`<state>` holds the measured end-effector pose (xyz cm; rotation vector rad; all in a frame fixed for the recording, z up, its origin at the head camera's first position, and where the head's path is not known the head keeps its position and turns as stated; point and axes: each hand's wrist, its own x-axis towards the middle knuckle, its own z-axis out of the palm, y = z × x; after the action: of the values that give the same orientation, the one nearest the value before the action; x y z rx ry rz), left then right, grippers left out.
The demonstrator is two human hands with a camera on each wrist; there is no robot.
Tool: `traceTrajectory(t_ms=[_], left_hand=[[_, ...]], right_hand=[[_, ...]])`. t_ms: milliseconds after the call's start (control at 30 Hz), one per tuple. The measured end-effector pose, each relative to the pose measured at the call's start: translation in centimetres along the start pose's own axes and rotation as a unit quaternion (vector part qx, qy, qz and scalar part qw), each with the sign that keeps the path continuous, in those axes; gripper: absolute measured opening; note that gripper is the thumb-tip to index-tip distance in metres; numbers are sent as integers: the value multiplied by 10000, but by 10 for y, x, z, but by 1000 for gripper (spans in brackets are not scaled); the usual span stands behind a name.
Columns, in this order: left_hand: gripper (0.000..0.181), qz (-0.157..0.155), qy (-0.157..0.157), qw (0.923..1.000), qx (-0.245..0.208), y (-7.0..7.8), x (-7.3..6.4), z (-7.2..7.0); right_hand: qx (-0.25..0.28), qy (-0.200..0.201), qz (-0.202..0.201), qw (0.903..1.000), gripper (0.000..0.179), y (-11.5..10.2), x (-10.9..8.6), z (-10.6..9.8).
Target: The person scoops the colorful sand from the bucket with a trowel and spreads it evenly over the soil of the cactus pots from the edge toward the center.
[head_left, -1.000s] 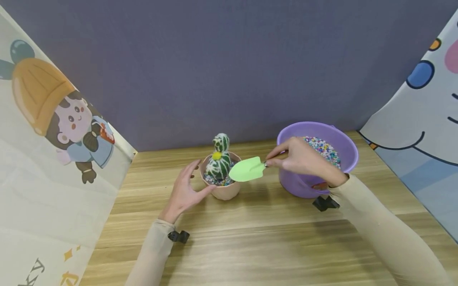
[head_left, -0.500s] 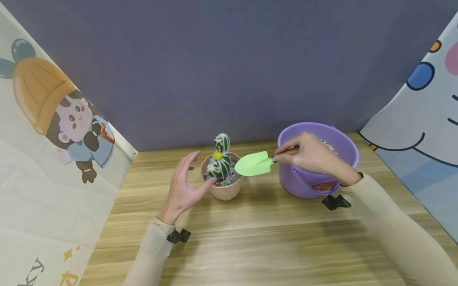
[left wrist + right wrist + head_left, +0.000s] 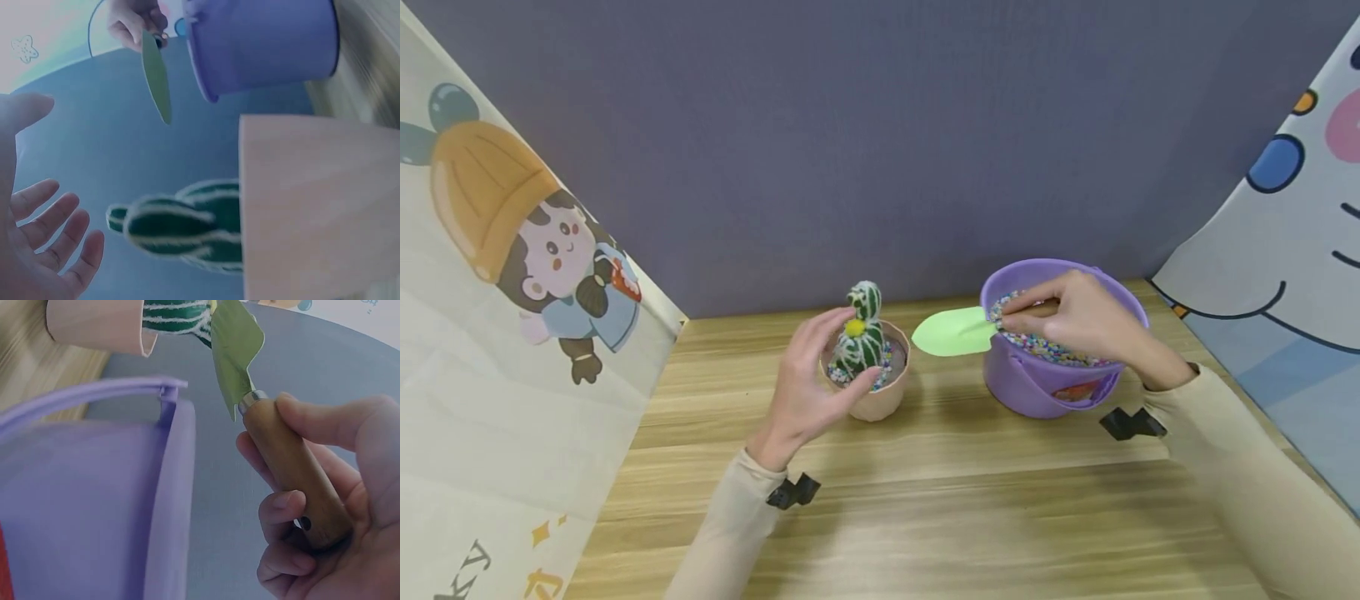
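My right hand (image 3: 1078, 321) grips the wooden handle (image 3: 290, 469) of a small trowel with a light green blade (image 3: 953, 332). It holds the trowel above the rim of a purple bucket (image 3: 1026, 387), the blade pointing left past the rim. Colourful beads (image 3: 1052, 350) lie inside the bucket. My left hand (image 3: 812, 383) is spread beside a green cactus (image 3: 859, 346) with a yellow flower, thumb and fingers apart. In the left wrist view a gap shows between those fingers and the cactus (image 3: 181, 225). The cactus stands in a pale pink pot (image 3: 876, 406) with beads around its base.
Everything stands on a wood-grain table (image 3: 925, 517). A dark grey-blue panel (image 3: 880, 150) rises close behind the pot and bucket. Printed cartoon sheets (image 3: 497, 350) border the left and right sides. The bucket's handle (image 3: 1037, 387) hangs down its front.
My right hand has moved right with the trowel, from near the pot to over the bucket. My left hand has shifted slightly up and right, nearer the cactus.
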<state>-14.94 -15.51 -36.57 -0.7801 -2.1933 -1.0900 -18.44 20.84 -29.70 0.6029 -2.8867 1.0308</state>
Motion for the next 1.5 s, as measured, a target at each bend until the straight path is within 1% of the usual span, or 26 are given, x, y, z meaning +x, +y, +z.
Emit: traceTrajectory(t_ms=[100, 167, 267, 333, 500, 567, 600, 700, 833, 967, 1133, 1233, 1367, 1500], left_hand=[[76, 208, -41, 9997, -72, 6, 5, 5], [77, 332, -92, 9992, -196, 10, 8, 9], [78, 476, -190, 9979, -395, 17, 11, 17], [77, 527, -213, 9972, -475, 20, 12, 23], [68, 518, -229, 9964, -628, 30, 16, 39], [65, 490, -253, 9962, -679, 34, 17, 45], [64, 476, -276, 9961, -685, 35, 18, 49], [64, 418, -428, 9963, -622, 40, 18, 58], [65, 194, -665, 9960, -561, 43, 20, 68], [64, -119, -861, 9943, -623, 43, 22, 79], [63, -463, -1038, 9906, -765, 43, 24, 94], [63, -691, -1119, 9887, -714, 42, 26, 101], [64, -991, -1281, 9850, -588, 39, 31, 110], [66, -1216, -1533, 9792, -537, 38, 34, 119]], right_hand=[[-59, 152, 48, 9999, 23, 4, -3, -4], [4, 192, 108, 9998, 24, 7, -5, -7], [149, 257, 239, 9993, 26, 11, -8, -12], [96, 311, 322, 9990, 27, 15, -11, -16], [-78, 470, 627, 9969, 28, 25, -18, -22], [-14, 507, 733, 9960, 29, 29, -20, -24], [0, 515, 723, 9961, 30, 30, -21, -25], [136, 550, 759, 9955, 31, 36, -24, -28], [247, 579, 861, 9943, 32, 44, -26, -32], [251, 640, 976, 9929, 32, 52, -28, -38], [26, 687, 1045, 9921, 34, 58, -32, -46], [-71, 710, 1058, 9918, 35, 62, -34, -49], [-96, 715, 1055, 9918, 36, 70, -37, -52], [-88, 678, 1117, 9914, 37, 79, -41, -53]])
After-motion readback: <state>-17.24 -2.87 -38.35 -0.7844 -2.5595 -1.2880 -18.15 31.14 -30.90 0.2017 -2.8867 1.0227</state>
